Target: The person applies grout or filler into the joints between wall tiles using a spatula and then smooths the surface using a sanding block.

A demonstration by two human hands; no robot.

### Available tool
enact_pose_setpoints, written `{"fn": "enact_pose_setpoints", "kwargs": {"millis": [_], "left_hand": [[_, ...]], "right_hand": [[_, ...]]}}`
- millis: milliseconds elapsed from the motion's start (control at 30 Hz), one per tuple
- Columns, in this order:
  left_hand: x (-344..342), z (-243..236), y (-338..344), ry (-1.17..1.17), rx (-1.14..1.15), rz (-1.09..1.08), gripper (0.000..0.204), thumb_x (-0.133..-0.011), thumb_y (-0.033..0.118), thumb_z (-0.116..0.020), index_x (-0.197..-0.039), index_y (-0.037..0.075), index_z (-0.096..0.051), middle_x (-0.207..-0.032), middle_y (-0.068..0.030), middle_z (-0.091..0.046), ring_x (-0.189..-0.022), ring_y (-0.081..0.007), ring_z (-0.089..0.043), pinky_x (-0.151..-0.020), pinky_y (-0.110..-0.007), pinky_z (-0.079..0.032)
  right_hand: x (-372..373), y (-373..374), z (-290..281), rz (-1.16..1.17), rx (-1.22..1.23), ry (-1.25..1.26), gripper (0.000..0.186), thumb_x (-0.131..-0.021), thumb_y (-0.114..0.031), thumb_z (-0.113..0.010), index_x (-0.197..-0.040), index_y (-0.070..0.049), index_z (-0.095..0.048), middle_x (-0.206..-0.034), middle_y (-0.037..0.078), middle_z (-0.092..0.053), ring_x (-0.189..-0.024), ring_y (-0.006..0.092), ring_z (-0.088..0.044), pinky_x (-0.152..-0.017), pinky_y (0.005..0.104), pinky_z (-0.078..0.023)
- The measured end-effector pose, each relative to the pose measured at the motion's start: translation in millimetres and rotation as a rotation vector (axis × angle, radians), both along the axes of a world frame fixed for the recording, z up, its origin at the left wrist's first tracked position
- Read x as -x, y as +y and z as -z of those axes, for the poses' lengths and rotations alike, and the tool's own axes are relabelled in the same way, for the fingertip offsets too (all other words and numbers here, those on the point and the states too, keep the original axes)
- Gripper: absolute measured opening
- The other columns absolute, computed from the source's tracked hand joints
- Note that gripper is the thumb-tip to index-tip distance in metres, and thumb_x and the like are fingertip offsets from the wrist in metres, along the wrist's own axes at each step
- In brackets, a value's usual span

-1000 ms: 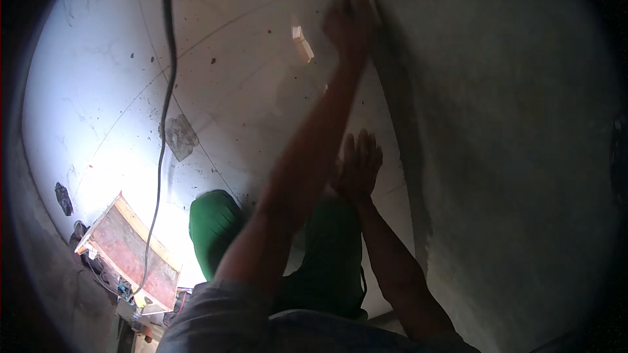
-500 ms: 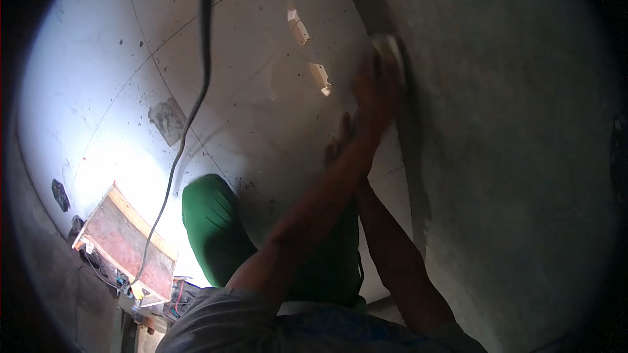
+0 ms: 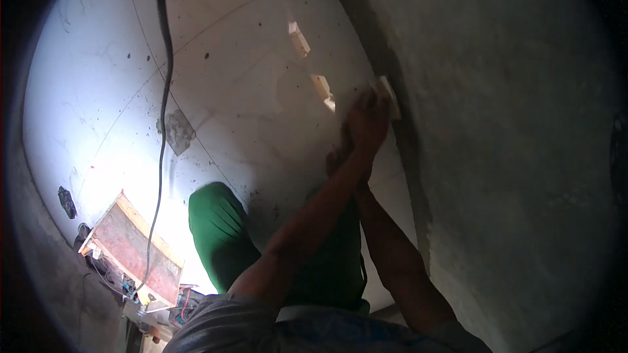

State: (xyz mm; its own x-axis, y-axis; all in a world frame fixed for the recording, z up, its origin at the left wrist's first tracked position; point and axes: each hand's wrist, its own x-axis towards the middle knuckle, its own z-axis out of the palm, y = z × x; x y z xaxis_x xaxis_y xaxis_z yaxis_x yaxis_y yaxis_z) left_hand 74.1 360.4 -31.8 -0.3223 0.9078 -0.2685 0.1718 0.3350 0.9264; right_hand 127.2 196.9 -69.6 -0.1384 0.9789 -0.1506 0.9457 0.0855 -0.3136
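My left arm reaches across my right forearm to the foot of the wall. My left hand point(image 3: 369, 117) is closed on a pale, flat block point(image 3: 388, 96), held where the floor meets the grey wall. The block's exact kind is too dim to tell. Just below and left of it, my right hand point(image 3: 339, 155) is partly covered by the left wrist. Its visible fingers are apart, and nothing shows in them.
A grey wall point(image 3: 510, 144) rises on the right beside the pale tiled floor point(image 3: 242, 104). Two bright angular patches point(image 3: 299, 39) lie left of my hands. A dark cable point(image 3: 165, 91) runs down to a reddish wood-edged box point(image 3: 134, 238). My green-clad knee point(image 3: 219, 222) is near.
My left hand has brought the pale block nearer to me along the foot of the wall. The right hand stays close under the left wrist. The whole view has shifted slightly.
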Motion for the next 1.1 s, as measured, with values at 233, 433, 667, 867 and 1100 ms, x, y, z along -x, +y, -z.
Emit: {"fn": "enact_pose_setpoints", "kwargs": {"millis": [233, 433, 667, 867, 1100], "left_hand": [[18, -14, 21, -0.197, 0.065, -0.012, 0.043, -0.107, 0.033, -0.062, -0.128, -0.003, -0.070, -0.125, -0.0245, -0.072, -0.118, -0.0353, -0.068, -0.109, -0.047, -0.048], [39, -23, 52, -0.127, 0.003, -0.045, 0.038, -0.106, 0.028, -0.064, -0.128, -0.002, -0.069, -0.123, -0.0234, -0.072, -0.117, -0.0352, -0.069, -0.106, -0.045, -0.051], [22, -2, 43, 0.145, -0.224, -0.183, 0.033, -0.108, 0.029, -0.064, -0.108, -0.003, -0.072, -0.100, -0.0199, -0.074, -0.086, -0.0249, -0.067, -0.084, -0.039, -0.055], [30, 11, 52, 0.190, -0.263, -0.108, 0.032, -0.106, 0.031, -0.065, -0.103, -0.001, -0.069, -0.092, -0.0194, -0.074, -0.082, -0.0303, -0.072, -0.075, -0.049, -0.052], [61, 16, 92, 0.135, -0.245, 0.045, 0.026, -0.105, 0.028, -0.065, -0.103, 0.003, -0.067, -0.097, -0.0190, -0.073, -0.088, -0.0395, -0.072, -0.074, -0.053, -0.052]], "right_hand": [[4, 13, -19, -0.152, -0.056, -0.207, 0.087, -0.098, -0.050, -0.068, -0.167, -0.010, -0.033, -0.175, 0.019, -0.028, -0.161, 0.0402, -0.026, -0.129, 0.0636, -0.021], [3, 9, -13, -0.118, 0.009, -0.115, 0.086, -0.099, -0.050, -0.067, -0.167, -0.010, -0.032, -0.173, 0.021, -0.028, -0.160, 0.0456, -0.022, -0.129, 0.0640, -0.020], [3, 0, -1, -0.020, -0.050, -0.006, 0.084, -0.100, -0.052, -0.063, -0.166, -0.010, -0.034, -0.172, 0.024, -0.030, -0.159, 0.0472, -0.025, -0.125, 0.0675, -0.023], [10, 13, -16, -0.105, -0.080, -0.095, 0.081, -0.098, -0.050, -0.065, -0.164, -0.010, -0.040, -0.169, 0.025, -0.036, -0.157, 0.0480, -0.032, -0.123, 0.0690, -0.027], [8, 8, -16, -0.138, -0.083, -0.171, 0.079, -0.101, -0.049, -0.062, -0.164, -0.009, -0.039, -0.170, 0.026, -0.034, -0.156, 0.0491, -0.034, -0.123, 0.0681, -0.029]]}}
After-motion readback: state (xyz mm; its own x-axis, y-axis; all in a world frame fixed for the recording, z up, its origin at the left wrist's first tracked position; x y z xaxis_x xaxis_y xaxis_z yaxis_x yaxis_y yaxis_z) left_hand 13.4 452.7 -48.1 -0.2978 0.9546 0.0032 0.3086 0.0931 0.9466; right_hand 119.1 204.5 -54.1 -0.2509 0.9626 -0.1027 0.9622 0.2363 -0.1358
